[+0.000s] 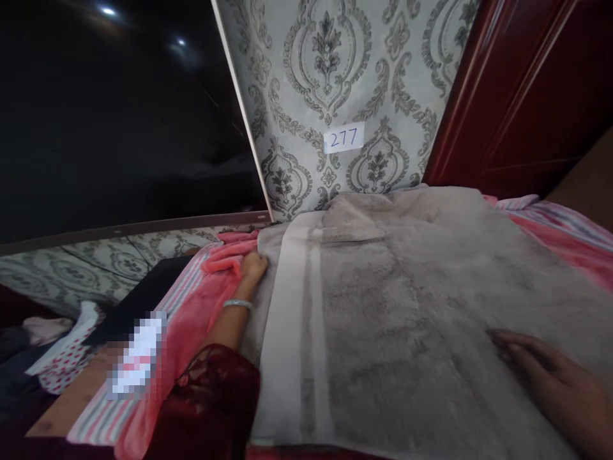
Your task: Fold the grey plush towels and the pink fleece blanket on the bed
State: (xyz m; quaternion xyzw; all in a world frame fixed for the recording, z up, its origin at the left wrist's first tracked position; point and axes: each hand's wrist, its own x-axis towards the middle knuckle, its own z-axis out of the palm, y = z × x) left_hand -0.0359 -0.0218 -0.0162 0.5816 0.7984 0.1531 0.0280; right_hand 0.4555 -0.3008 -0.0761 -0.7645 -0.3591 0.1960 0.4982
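Grey towel (407, 306): plush, matt cloth, smoother woven band at left. Pink blanket (191, 319): soft fleece cloth, striped edge. Far wardrobe (522, 89): glossy dark red wood. Wallpaper (335, 83): matt, patterned. Label (343, 137): paper. Left screen (115, 108): glossy black.

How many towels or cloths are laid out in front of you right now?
2. A grey towel spread on top, under the left hand and right hand; a pink striped cloth beneath it. More may lie hidden underneath.
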